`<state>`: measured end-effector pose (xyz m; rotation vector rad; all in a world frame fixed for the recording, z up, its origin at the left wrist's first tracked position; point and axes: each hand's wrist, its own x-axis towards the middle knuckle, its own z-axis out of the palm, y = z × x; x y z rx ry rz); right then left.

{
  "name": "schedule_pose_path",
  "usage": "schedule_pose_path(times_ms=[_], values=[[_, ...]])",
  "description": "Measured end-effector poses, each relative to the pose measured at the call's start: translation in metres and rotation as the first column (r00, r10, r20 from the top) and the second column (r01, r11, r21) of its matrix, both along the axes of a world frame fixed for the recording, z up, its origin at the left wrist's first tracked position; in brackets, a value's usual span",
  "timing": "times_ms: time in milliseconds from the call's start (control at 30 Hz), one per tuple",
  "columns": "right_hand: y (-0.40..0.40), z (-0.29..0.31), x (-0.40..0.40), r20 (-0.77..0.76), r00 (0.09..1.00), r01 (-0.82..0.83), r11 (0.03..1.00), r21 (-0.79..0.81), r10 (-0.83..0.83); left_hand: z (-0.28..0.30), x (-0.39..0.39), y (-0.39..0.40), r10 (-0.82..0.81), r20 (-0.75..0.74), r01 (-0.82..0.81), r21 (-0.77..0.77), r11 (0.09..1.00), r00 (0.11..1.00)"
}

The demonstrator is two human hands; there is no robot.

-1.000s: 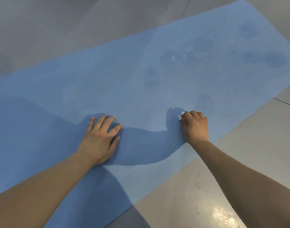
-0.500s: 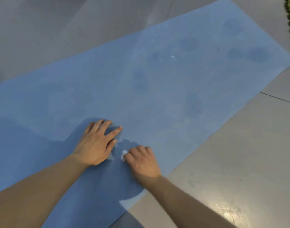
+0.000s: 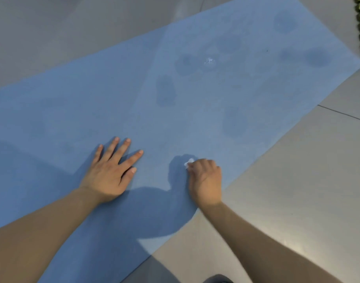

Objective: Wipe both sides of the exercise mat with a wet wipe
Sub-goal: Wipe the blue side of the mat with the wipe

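Gripping a crumpled white wet wipe (image 3: 189, 161), the right hand (image 3: 205, 178) rubs the flat blue exercise mat (image 3: 113, 99) on the grey tiled floor (image 3: 297, 190); beside it, the left hand (image 3: 111, 172) presses flat, fingers spread. Such a small wad likely misses patches, and the mat could slip.

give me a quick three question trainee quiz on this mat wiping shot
1. True or false: the left hand lies flat with fingers spread on the blue foam exercise mat.
2. Which hand grips the small white wet wipe?
3. The darker damp patches lie: A) beyond the hands, B) under the left hand, C) on the grey tiled floor.

Key: 1 true. 2 the right hand. 3 A.
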<state>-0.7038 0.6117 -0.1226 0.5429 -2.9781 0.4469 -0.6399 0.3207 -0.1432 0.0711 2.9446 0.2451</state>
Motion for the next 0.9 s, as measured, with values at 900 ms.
schedule_pose_path(times_ms=[900], values=[[0.005, 0.002, 0.056, 0.110, 0.970, -0.211, 0.976, -0.054, 0.216, 0.018, -0.031, 0.038, -0.005, -0.021, 0.006, 0.074, 0.997, 1.000]])
